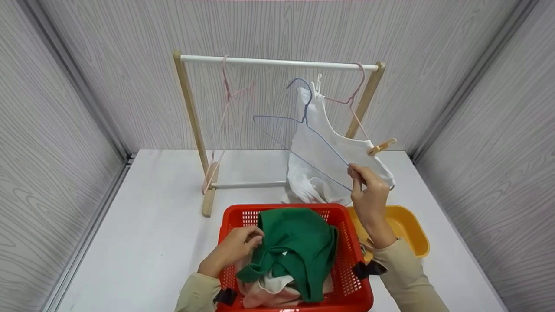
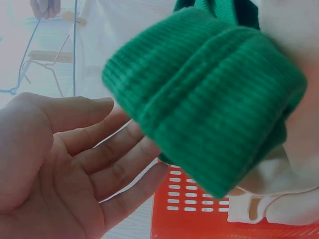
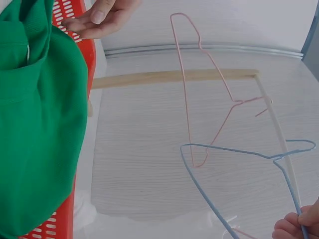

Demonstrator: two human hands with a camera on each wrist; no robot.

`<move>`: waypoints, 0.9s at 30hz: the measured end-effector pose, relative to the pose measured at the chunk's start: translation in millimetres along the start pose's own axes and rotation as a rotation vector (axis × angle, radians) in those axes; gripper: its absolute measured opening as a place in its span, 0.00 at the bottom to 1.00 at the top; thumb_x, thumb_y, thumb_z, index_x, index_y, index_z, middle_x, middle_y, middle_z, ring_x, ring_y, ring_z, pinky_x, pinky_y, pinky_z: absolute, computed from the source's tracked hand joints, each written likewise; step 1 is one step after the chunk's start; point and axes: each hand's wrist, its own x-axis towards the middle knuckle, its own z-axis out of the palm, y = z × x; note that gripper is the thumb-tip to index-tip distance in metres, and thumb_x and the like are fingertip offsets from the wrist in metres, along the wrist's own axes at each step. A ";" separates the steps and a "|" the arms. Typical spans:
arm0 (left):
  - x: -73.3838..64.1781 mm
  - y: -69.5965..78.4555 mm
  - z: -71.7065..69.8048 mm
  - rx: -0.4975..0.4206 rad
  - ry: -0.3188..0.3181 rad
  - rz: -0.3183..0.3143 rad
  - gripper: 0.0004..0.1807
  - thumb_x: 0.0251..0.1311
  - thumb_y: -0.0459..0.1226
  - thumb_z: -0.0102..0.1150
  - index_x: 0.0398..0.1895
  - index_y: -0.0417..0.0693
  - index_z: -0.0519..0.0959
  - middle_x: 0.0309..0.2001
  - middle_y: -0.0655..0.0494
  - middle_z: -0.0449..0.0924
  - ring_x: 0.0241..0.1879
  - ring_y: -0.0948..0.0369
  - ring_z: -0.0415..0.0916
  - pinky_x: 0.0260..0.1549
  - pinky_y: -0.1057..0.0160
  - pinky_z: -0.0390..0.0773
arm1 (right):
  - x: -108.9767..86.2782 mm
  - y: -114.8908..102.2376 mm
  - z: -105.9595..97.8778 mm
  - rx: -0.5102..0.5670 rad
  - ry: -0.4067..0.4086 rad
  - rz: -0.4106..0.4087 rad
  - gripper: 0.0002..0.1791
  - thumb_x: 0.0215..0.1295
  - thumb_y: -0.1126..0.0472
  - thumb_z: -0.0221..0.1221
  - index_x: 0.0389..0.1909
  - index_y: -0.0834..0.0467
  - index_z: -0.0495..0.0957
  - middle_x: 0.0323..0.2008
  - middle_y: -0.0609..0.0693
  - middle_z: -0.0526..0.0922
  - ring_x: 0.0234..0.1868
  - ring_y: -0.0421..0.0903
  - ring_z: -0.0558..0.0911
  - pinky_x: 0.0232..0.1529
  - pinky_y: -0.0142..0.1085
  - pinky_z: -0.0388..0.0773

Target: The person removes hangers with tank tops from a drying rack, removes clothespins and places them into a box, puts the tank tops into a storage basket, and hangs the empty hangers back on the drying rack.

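Observation:
My right hand (image 1: 368, 190) pinches one shoulder end of a blue wire hanger (image 1: 326, 143) and holds it up in front of the rack. Nothing hangs on this hanger, and its hook points up. Over the left side of the red basket (image 1: 342, 216), my left hand (image 1: 238, 245) has loosely bent fingers and holds nothing. Right beside those fingers lies a green garment (image 1: 299, 242), its ribbed edge (image 2: 199, 94) close to the fingertips in the left wrist view. Paler clothes (image 1: 269, 294) lie beneath it.
A rack with a white bar (image 1: 277, 62) stands behind. On it hang a bare pink hanger (image 1: 223, 117) at left and another pink hanger (image 1: 357, 86) with a white garment (image 1: 321, 134) and a wooden clothespin (image 1: 381, 147). A yellow tray (image 1: 403, 212) sits right of the basket.

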 end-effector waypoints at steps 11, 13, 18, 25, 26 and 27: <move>-0.6 3.2 -0.1 0.002 0.004 0.006 0.11 0.70 0.37 0.49 0.47 0.40 0.77 0.44 0.45 0.83 0.42 0.56 0.79 0.50 0.49 0.82 | 17.5 -19.2 10.0 -0.024 -0.066 0.106 0.10 0.63 0.75 0.57 0.43 0.70 0.81 0.38 0.64 0.87 0.39 0.56 0.87 0.46 0.47 0.82; -0.5 3.5 -0.3 0.004 0.001 0.006 0.12 0.70 0.37 0.49 0.47 0.40 0.77 0.44 0.45 0.83 0.42 0.56 0.78 0.50 0.49 0.82 | 19.7 -20.8 12.1 -0.030 -0.063 0.109 0.10 0.63 0.75 0.57 0.43 0.70 0.81 0.38 0.64 0.87 0.39 0.57 0.87 0.47 0.47 0.82; -0.7 2.8 -0.5 0.001 -0.004 0.023 0.11 0.71 0.37 0.48 0.47 0.39 0.77 0.44 0.44 0.83 0.43 0.55 0.79 0.50 0.49 0.82 | 26.0 -23.9 18.0 -0.050 -0.023 0.096 0.09 0.62 0.75 0.57 0.41 0.71 0.82 0.36 0.64 0.86 0.38 0.56 0.86 0.44 0.47 0.83; -0.6 2.7 0.6 -0.005 -0.014 0.026 0.12 0.70 0.36 0.49 0.48 0.39 0.77 0.44 0.44 0.83 0.43 0.55 0.80 0.50 0.48 0.82 | 35.2 -29.1 25.5 -0.056 0.001 0.099 0.08 0.62 0.74 0.57 0.40 0.71 0.82 0.35 0.64 0.86 0.36 0.56 0.85 0.43 0.46 0.84; -0.4 2.7 0.7 -0.003 -0.015 0.026 0.12 0.70 0.36 0.49 0.48 0.39 0.77 0.44 0.44 0.83 0.42 0.55 0.79 0.50 0.48 0.81 | 36.3 -29.6 26.6 -0.055 0.002 0.101 0.08 0.62 0.74 0.57 0.40 0.71 0.82 0.35 0.64 0.86 0.36 0.56 0.85 0.43 0.46 0.84; -0.1 2.6 0.8 -0.003 -0.016 0.025 0.12 0.70 0.36 0.49 0.48 0.39 0.77 0.44 0.44 0.83 0.42 0.55 0.79 0.50 0.48 0.81 | 37.2 -29.8 27.8 -0.054 0.003 0.102 0.08 0.62 0.74 0.57 0.40 0.71 0.82 0.35 0.64 0.87 0.36 0.56 0.85 0.43 0.46 0.84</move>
